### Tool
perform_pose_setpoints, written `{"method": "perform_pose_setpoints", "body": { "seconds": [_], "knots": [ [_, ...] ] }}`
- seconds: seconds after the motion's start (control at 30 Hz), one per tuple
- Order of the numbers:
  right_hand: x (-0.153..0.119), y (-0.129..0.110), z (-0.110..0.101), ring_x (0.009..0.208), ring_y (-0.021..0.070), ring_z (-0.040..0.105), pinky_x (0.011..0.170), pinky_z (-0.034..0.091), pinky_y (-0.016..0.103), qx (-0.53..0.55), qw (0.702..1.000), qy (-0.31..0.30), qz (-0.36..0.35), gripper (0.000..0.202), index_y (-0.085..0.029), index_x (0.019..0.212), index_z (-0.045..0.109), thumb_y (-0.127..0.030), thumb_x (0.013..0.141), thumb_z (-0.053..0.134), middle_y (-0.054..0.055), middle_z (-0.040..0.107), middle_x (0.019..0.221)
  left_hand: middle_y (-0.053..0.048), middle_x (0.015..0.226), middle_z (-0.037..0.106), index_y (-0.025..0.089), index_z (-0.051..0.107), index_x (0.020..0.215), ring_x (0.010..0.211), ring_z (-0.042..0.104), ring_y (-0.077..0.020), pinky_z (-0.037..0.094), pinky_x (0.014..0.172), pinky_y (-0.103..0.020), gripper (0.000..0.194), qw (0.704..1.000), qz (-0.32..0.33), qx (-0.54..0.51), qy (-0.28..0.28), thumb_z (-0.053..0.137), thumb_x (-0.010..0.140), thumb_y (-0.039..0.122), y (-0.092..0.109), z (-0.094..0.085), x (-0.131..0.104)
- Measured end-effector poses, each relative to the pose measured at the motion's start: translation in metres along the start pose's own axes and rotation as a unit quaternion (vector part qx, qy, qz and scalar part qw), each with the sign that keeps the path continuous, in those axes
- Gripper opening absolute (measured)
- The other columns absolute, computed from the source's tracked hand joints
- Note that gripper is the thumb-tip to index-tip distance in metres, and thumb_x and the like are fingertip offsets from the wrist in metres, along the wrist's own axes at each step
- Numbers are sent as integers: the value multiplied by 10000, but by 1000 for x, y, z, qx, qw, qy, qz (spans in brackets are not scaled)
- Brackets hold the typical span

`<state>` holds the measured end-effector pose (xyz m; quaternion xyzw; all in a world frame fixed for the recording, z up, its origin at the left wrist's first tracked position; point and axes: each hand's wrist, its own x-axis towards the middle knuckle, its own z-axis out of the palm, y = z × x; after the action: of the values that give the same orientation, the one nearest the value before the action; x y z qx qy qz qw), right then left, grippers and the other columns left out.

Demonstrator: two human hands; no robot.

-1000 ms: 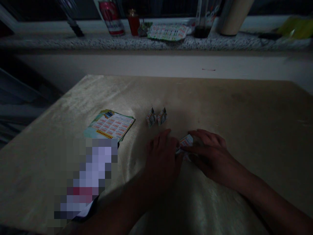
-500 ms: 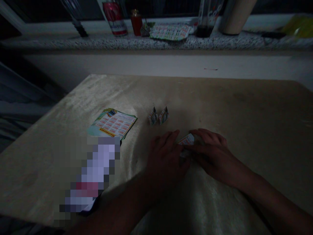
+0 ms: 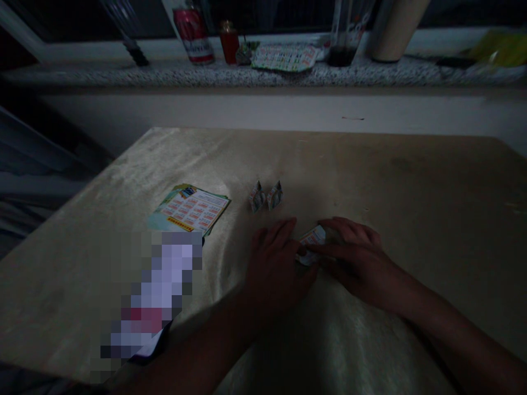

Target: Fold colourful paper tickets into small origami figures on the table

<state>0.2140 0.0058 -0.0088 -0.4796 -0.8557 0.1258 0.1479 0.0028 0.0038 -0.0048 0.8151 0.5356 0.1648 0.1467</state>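
A small folded printed card (image 3: 313, 238) lies on the table between my hands. My left hand (image 3: 275, 260) rests against its left end, the thumb and fingers closed on that side. From the right, my right hand (image 3: 362, 258) pinches the other end, with the index finger laid across the card. Shadow and fingers hide part of the card. Just beyond my left hand stand two small folded paper pieces, the left piece (image 3: 257, 197) and the right piece (image 3: 275, 196), side by side. Left of them lies a stack of printed cards (image 3: 193, 208) showing calendar-like grids.
A blurred-out phone-like object (image 3: 160, 296) lies on the table (image 3: 411, 181) at the near left. On the stone windowsill (image 3: 164, 74) stand a red can (image 3: 194, 35), a small red bottle (image 3: 229, 43), a crumpled printed packet (image 3: 284, 57), a glass (image 3: 343, 38) and a beige cylinder (image 3: 399, 30).
My left fingers have shifted slightly left, so more of the folded card shows between my hands. The right hand has barely moved. The whole view has tilted a little.
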Motion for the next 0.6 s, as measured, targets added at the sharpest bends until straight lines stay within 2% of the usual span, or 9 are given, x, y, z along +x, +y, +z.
{"method": "perform_pose_setpoints", "body": {
  "seconds": [0.27, 0.6],
  "knots": [
    [0, -3, 1, 1358, 359, 453, 1025, 367, 594, -6, 1000, 21, -11, 408, -382, 1250, 702, -191, 898, 621, 87, 546, 1446, -143, 1525, 512, 204, 727, 1069, 1412, 446, -327, 271, 1166, -558, 301, 1000, 1, -8, 13, 680, 869, 424, -2, 3, -1],
    [-1, -8, -1, 1376, 393, 436, 1022, 370, 619, -32, 999, 2, -2, 455, -422, 1305, 671, -201, 912, 605, 97, 522, 1478, -150, 1499, 538, 197, 725, 1021, 1408, 450, -321, 273, 1155, -569, 253, 1000, -2, 3, 25, 663, 886, 401, 2, 5, -1]
  ]
}}
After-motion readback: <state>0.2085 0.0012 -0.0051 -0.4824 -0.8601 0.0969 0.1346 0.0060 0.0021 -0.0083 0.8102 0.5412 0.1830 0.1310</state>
